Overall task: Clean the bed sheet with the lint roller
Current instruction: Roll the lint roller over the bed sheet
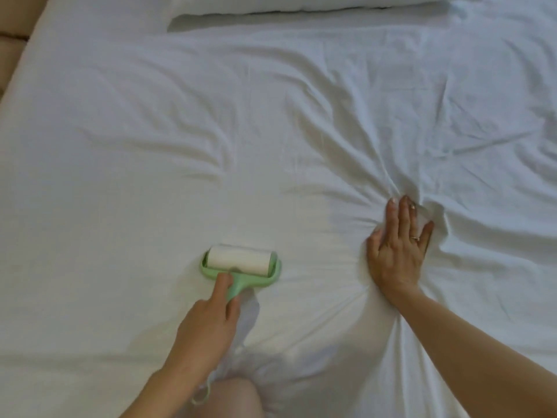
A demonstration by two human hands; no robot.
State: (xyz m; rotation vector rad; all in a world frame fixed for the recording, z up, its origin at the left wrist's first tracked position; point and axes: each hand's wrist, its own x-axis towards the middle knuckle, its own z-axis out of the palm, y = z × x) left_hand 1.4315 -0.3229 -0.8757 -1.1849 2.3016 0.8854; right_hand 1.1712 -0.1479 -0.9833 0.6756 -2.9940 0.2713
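A white bed sheet (187,125) covers the whole bed, wrinkled in folds that fan out from the lower middle. A lint roller (241,264) with a light green frame and handle and a white sticky roll lies on the sheet in the lower middle. My left hand (208,324) grips its green handle, with the index finger stretched along the neck toward the roll. My right hand (398,251) presses flat on the sheet to the right of the roller, fingers straight and spread, a ring on one finger. The sheet bunches around that hand.
A white pillow (301,4) lies at the far edge of the bed. A tan padded bed frame (12,46) shows at the upper left corner. A bare knee (232,399) rests on the bed at the bottom, just below the left hand.
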